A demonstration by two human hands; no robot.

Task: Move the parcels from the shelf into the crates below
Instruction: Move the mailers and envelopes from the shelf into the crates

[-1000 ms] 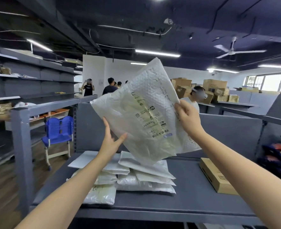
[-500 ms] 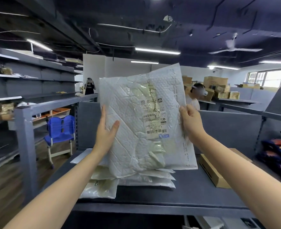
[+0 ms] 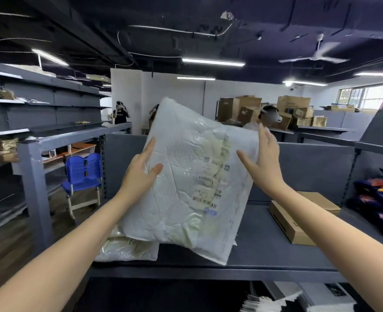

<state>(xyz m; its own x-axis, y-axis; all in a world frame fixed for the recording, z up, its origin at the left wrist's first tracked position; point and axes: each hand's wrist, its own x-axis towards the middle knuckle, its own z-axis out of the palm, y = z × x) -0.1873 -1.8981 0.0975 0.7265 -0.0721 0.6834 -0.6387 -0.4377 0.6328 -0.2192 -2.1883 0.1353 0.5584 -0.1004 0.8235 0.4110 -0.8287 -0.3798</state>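
Since half a second ago the parcel (image 3: 186,188) has tilted and sunk toward the front edge of the shelf (image 3: 264,251), still clear above it. The right hand (image 3: 264,167) has loosened: fingers straight, only touching the right border. The grip of the left hand (image 3: 138,174) pinches the left border, thumb in front. Judgement: hand-off to one hand, descent to the crates beginning. Parcel is a flat, rectangular, quilted white mailer, crinkled, with a glossy label.

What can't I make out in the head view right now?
- Crates: head view, hidden under the shelf and cut off by the bottom edge; only some white packets show there.
- Stack on the shelf: head view, mostly behind the held parcel; count unclear.
- Label: head view, print blurred and too small to read.
- Left hand: head view, most fingers behind the parcel.
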